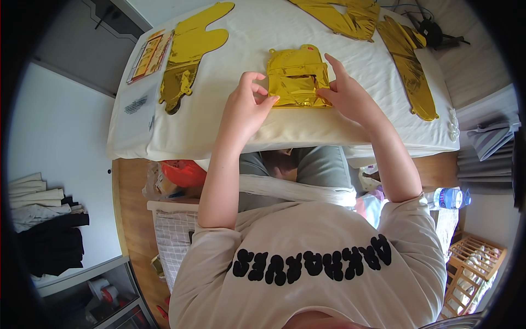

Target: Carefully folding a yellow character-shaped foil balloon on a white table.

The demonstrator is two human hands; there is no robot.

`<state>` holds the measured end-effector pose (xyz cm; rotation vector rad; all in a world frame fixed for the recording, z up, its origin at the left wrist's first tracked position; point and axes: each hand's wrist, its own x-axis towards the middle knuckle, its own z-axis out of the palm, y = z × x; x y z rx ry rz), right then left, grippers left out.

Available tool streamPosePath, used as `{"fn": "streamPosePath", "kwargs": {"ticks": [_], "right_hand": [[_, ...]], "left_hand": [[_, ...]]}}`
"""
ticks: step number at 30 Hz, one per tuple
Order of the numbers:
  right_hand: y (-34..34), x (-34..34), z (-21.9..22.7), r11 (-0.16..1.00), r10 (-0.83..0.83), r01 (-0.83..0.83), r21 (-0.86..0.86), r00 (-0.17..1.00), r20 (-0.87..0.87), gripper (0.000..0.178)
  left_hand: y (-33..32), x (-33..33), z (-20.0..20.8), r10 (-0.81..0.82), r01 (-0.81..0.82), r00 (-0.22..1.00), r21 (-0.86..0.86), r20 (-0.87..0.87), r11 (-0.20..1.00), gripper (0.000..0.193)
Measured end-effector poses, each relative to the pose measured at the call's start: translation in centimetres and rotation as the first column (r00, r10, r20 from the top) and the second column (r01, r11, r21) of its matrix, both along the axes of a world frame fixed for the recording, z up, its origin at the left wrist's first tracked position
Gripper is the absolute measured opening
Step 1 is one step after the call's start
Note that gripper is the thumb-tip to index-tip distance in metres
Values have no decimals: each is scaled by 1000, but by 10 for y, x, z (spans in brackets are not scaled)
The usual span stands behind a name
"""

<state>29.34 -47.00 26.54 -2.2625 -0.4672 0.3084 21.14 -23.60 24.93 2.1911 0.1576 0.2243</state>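
Note:
A folded sheet of gold foil [296,84], which looks like a flat, uninflated foil balloon, lies on the white-covered table in front of me. Creases cross it, and small tabs stick up at its far edge. My left hand [247,104] is at its near left corner, thumb tip touching the foil and the other fingers bent and apart from the thumb. At the right edge, my right hand [350,96] rests its thumb on the foil while the index finger stretches away from me. Neither hand visibly lifts the foil.
More flat gold foil shapes lie at the table's left [192,49], far right [350,19] and right side [410,71]. A printed packet [149,56] and a clear plastic bag [137,109] lie far left. A black cabled device [430,27] stands beyond the right foil.

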Motion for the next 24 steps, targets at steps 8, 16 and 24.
{"fn": "streamPosePath", "kwargs": {"ticks": [8, 16, 24], "right_hand": [[1, 4, -2, 1000, 6, -6, -1, 1000, 24, 83], [1, 3, -1, 999, 17, -19, 39, 999, 31, 81], [-2, -2, 2, 1000, -18, 18, 12, 1000, -12, 78]], "left_hand": [[-11, -6, -17, -77, -46, 958, 416, 275, 908, 42], [-30, -29, -32, -499, 249, 849, 704, 171, 665, 83], [-32, -27, -31, -515, 281, 844, 693, 151, 664, 93]]}}
